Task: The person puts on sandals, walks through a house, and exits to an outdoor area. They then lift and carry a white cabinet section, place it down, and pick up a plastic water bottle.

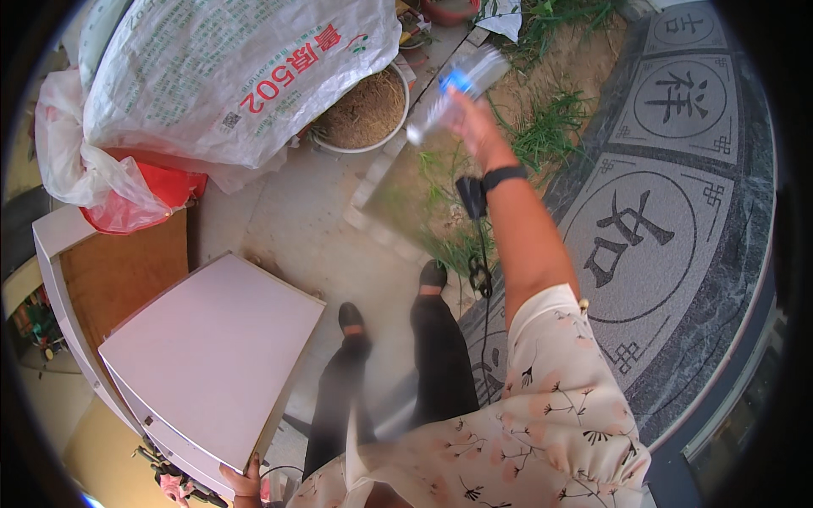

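Note:
My right hand (475, 124) is stretched out over the planting bed, closed around a clear plastic bottle (489, 66) with a blue label or band. Motion blurs the bottle, and I cannot tell whether it holds anything. A dark strap with a black device and a hanging cord (486, 267) circles the right wrist. Low in the view, my left hand (244, 479) grips the lower edge of a white door panel (216, 349). The panel stands swung out from a white cabinet (47, 238) with a brown inner board (130, 267). Some left fingers are hidden behind the panel.
A large printed white woven sack (209, 76) and a red bag under clear plastic (146, 190) rest above the cabinet. A round tub of soil (368, 114) stands by the brick-edged bed with green plants (552, 127). Carved stone slabs (635, 235) line the right side.

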`<state>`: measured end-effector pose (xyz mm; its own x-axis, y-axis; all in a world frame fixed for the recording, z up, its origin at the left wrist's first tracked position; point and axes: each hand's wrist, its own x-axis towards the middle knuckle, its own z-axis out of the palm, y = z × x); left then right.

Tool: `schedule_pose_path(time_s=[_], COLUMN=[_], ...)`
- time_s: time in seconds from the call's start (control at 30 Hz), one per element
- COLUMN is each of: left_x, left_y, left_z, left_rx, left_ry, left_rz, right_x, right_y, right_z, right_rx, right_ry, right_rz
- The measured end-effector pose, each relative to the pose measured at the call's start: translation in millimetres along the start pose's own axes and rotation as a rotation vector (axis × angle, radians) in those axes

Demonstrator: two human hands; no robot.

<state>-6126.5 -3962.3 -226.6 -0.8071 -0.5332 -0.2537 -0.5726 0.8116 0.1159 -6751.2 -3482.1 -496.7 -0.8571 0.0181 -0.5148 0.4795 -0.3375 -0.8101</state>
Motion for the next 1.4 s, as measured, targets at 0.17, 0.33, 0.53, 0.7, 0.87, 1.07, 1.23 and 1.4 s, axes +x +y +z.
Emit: schedule_pose_path(time_s=[0.17, 0.33, 0.53, 0.7, 0.87, 1.07, 1.23, 1.4], left_x=[-3.9, -5.8, -7.1, 1.7, 11.1, 26.5, 34.7, 36.5], left_y=[-3.0, -13.8, -22.7, -5.4, 20.6, 41.6, 64.4, 77.4], left_z=[0.1, -7.3, -8.7, -16.6, -26.5, -31.5, -36.8, -38.5], left_rx=[0.011, -0.080, -0.021, 0.021, 0.031, -0.015, 0.154, 0.155], left_ry=[0.026, -0.125, -0.125, -0.123, -0.181, -0.270, -0.251, -0.253], left_rz=[-0.036, -0.200, -0.282, -0.174, -0.286, -0.203, -0.103, -0.102], right_x=[-64.4, -100.4, -87.7, -30.6, 49.1, 18.0, -127.0, -249.5], right_y=[98.9, 151.4, 153.6, 116.1, 42.7, 49.6, 148.4, 208.6], right_z=[-11.0, -19.0, -28.7, -27.0, 7.3, 8.1, -30.9, -89.5], right_rx=[-0.106, -0.042, 0.001, 0.028, -0.045, -0.339, -0.794, -0.706], right_ry=[-0.038, 0.003, 0.071, 0.139, 0.340, 0.276, -0.169, -0.183], right_rz=[0.360, 0.470, 0.244, 0.120, -0.480, -0.554, -0.136, 0.155])
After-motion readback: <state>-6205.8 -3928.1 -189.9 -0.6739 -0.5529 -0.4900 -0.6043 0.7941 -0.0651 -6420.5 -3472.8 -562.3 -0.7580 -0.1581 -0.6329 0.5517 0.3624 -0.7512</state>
